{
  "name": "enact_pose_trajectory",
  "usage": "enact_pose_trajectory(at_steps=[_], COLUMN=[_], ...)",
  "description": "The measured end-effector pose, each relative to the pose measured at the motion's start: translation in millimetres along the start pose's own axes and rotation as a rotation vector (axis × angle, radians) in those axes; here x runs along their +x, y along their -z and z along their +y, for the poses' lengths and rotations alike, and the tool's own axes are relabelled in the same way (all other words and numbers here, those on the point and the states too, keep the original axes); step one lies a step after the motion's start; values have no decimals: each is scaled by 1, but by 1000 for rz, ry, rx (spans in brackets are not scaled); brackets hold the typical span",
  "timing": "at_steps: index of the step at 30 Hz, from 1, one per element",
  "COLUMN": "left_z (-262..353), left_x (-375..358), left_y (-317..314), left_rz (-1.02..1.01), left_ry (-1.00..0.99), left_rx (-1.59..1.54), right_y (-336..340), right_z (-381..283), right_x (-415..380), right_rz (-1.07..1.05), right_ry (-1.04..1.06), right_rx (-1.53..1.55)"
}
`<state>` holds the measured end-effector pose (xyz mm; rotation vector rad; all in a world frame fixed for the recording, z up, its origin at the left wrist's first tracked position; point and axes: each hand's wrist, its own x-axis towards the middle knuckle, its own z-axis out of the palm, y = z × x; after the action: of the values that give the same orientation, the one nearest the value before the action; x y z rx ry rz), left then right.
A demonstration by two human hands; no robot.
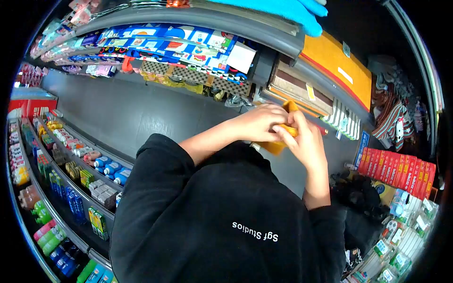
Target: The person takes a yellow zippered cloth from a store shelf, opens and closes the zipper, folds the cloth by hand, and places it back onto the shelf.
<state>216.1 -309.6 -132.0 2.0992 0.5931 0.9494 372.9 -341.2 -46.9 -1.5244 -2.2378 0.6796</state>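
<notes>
Black shirt (212, 198) nearest; our left hand (261, 122) and right hand (304, 139) pinch the yellow item (274, 147) between them, visible length toward seven o'clock.

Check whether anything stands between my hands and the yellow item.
Nothing visible does: your left hand and right hand are both on the yellow item. The grey shelf edge isn't between them.

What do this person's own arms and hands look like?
Loose black sleeves leave much of both forearms bare. The left hand and right hand wear no gloves; no watch or ring shows. The black top carries white lettering, "Sgf Studios".
</notes>
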Motion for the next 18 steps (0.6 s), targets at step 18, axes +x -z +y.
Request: enact_pose_trajectory(at_steps=[18], left_z=[43], left_x=[-7], left_y=[-36], left_rz=[-24], left_ry=[191], left_rx=[396], right_y=[37], right_z=[76], right_x=[-62], right_rz=[-44], right_ry=[177], right_rx=[76])
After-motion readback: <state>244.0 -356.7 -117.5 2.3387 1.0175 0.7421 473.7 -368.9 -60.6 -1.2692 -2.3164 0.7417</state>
